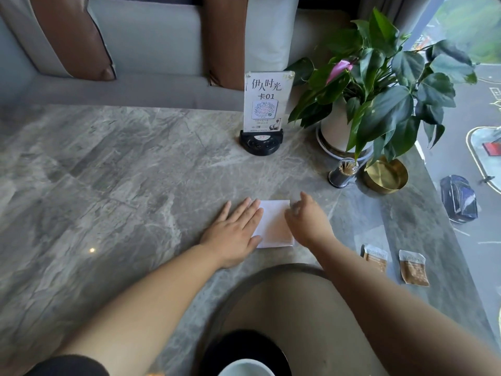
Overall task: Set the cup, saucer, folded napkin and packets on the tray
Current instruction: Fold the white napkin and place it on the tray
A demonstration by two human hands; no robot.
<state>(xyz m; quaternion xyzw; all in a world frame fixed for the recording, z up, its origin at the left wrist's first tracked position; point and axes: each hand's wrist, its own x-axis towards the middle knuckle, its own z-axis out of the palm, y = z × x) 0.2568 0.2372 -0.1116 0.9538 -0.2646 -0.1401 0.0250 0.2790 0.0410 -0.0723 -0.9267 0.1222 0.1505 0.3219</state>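
A white folded napkin (275,225) lies flat on the grey marble table. My left hand (234,232) rests palm down with its fingers spread on the napkin's left edge. My right hand (307,221) sits at the napkin's right edge with its fingers curled down onto it. Two brown packets (375,257) (413,268) lie on the table to the right. A round beige tray (306,302) with a dark rim sits close to me. On it stand a black saucer (244,346) and a white cup (245,367), both cut off by the bottom edge.
A table sign (267,104) on a black base stands at the back. To the right are a potted plant (376,85), a toothpick holder (343,172) and a gold bowl (386,175). A sofa with cushions lies beyond the table; a window borders the right.
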